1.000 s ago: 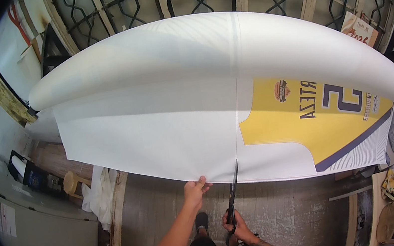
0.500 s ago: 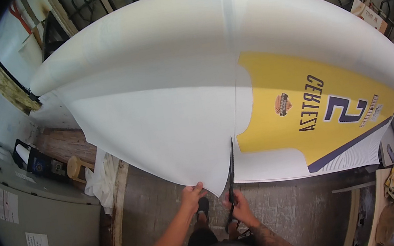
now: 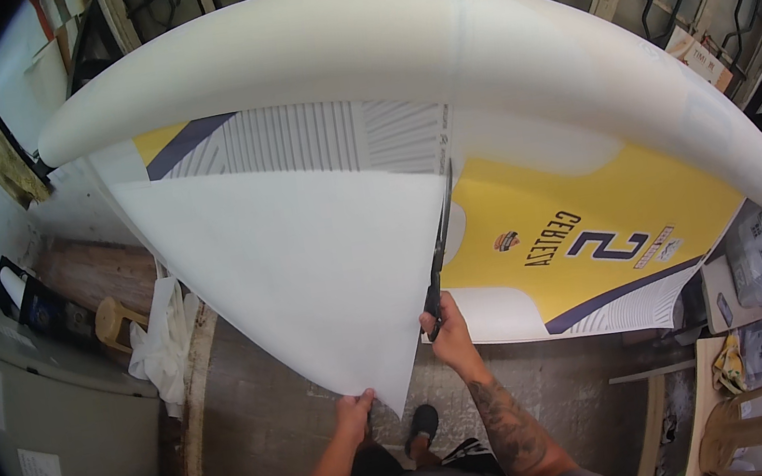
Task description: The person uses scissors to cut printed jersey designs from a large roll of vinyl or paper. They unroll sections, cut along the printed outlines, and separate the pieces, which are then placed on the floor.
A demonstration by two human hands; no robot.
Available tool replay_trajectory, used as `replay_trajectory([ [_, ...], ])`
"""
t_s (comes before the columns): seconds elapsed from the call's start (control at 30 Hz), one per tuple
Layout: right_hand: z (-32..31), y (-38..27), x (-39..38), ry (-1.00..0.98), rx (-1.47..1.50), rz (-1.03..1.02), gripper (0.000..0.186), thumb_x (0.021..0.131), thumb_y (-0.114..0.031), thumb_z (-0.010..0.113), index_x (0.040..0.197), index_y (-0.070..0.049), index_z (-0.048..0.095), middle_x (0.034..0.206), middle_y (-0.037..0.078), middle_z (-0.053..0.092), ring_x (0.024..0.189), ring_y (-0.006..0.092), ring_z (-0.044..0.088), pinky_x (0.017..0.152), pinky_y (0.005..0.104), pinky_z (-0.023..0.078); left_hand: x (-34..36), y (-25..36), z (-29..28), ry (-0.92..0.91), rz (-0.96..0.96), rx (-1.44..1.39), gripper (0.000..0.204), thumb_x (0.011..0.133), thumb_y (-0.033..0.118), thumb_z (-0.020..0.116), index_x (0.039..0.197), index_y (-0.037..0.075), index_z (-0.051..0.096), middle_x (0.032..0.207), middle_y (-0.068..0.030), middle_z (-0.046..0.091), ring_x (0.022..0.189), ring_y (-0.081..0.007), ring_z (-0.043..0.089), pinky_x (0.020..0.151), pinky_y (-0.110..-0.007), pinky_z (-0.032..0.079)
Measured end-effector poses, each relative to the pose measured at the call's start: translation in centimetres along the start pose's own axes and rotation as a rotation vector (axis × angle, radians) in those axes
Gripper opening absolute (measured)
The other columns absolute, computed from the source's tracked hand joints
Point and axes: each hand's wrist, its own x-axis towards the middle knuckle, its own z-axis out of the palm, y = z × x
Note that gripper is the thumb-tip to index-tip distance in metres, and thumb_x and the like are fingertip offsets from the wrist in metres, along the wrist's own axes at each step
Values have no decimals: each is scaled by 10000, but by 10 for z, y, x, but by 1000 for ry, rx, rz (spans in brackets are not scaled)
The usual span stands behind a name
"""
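two grips: left hand [image 3: 356,417] pinching the white sheet [image 3: 306,258] hanging off the roll [image 3: 276,48], right hand [image 3: 451,337] wrapped around scissors [image 3: 437,271]; uneven tugging could steer blades into the yellow print [image 3: 579,189].

The sheet [image 3: 287,261] is white. Its three o'clock panel [image 3: 582,214] is yellow, its eleven o'clock panel [image 3: 295,143] grey-striped; the scissors [image 3: 436,294], black.
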Motion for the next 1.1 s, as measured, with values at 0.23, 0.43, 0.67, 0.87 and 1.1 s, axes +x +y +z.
replay_trajectory([
  [0.23, -82, -36, 24, -131, -27, 56, 438, 820, -31, 734, 1201, -69, 521, 913, -37, 489, 883, 78, 497, 812, 233, 455, -14, -15, 22, -346, -752, 108, 743, 1014, 641, 249, 1320, 50, 579, 1241, -88, 658, 1119, -233, 619, 899, -416, 474],
  [0.43, -161, -105, 68, -346, -474, 144, 364, 780, -84, 787, 1082, -21, 592, 886, -24, 496, 811, 73, 468, 719, 212, 399, 10, 95, 140, -864, -212, -163, 824, 983, 685, 174, 1426, 60, 474, 1391, -74, 557, 1242, -229, 542, 974, -384, 429],
  [0.67, -168, -140, 101, -482, -757, 190, 294, 839, -187, 778, 1016, -2, 633, 790, -37, 510, 721, 74, 471, 642, 244, 412, 67, 202, 235, -508, -150, -1377, 459, 940, 549, 570, 1107, 121, 567, 1080, 4, 591, 978, -165, 568, 825, -344, 438],
  [0.87, -130, -135, 89, -367, -870, 240, 258, 851, -183, 770, 985, 5, 655, 735, -20, 577, 668, 81, 501, 615, 264, 428, 68, 181, 224, -402, -184, -1333, 252, 939, 394, 661, 1035, 181, 568, 1018, 30, 586, 880, -126, 548, 725, -301, 431],
  [1.1, 60, -115, 137, -433, -1203, -165, 352, 795, -319, 791, 914, -3, 692, 616, 125, 575, 548, 181, 495, 537, 350, 410, 50, 142, 189, -487, -270, -1207, 221, 927, 363, 690, 994, 179, 588, 892, 40, 620, 778, -110, 598, 612, -271, 439],
])
